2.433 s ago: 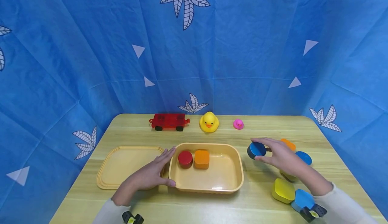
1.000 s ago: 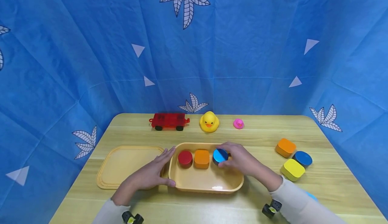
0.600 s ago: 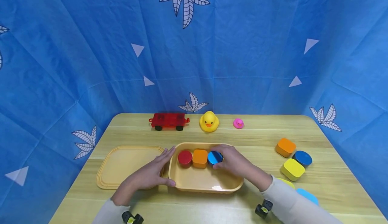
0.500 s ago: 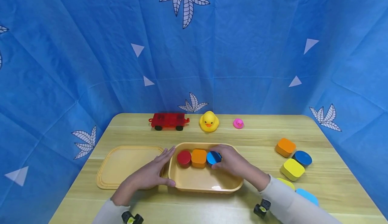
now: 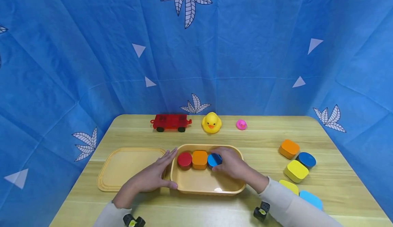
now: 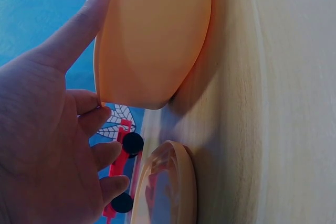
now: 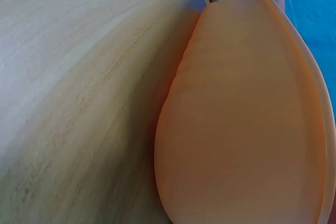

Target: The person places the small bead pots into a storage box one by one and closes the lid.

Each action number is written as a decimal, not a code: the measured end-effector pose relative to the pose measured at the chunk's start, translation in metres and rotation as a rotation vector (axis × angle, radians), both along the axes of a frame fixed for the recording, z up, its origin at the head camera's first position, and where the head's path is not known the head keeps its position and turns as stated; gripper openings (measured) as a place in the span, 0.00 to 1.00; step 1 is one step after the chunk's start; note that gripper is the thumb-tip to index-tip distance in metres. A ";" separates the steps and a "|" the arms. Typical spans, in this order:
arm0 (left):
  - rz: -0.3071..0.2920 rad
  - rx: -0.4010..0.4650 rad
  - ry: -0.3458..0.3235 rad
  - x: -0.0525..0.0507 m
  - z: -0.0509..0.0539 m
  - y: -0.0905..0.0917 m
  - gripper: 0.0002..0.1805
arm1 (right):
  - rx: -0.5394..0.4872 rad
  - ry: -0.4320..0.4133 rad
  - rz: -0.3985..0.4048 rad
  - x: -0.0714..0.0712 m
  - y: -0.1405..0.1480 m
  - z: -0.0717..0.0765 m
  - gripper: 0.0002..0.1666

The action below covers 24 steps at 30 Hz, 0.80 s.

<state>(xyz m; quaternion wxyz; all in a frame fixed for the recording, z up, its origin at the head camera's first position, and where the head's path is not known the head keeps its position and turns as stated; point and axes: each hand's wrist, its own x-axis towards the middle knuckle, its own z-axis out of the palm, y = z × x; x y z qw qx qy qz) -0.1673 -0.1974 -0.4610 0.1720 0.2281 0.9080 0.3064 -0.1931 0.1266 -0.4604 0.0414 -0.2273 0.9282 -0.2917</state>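
In the head view, my right hand reaches into a pale orange plastic box and pinches a round blue block between thumb and fingers. Left of it, inside the box, a square orange block and a round red block sit in a row along the back. The three stand close together or touching. My left hand rests against the box's left end with fingers spread. In the left wrist view its thumb and a fingertip touch the rim. The right wrist view shows only the box's outer wall, without the right fingers.
A matching flat lid lies left of the box. At the right are an orange block, a blue one, two yellow ones and a light blue one. A red wagon, yellow duck and pink duck line the back.
My right hand has brought the blue block from the right into the box and slid it left. The orange and red blocks have shifted left too. My left hand has stayed put.
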 end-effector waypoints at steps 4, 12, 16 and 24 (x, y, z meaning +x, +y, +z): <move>-0.005 0.000 0.006 0.000 0.000 0.000 0.65 | -0.014 -0.002 -0.002 0.000 0.000 0.000 0.35; -0.007 -0.001 0.006 0.001 0.001 0.000 0.65 | -0.028 0.023 0.006 0.002 0.001 0.000 0.35; -0.008 -0.001 0.010 0.001 0.001 0.001 0.64 | -0.018 0.035 0.001 0.002 0.002 0.001 0.35; -0.010 0.002 0.010 0.001 0.000 0.001 0.64 | -0.057 -0.005 -0.016 0.004 0.006 0.008 0.36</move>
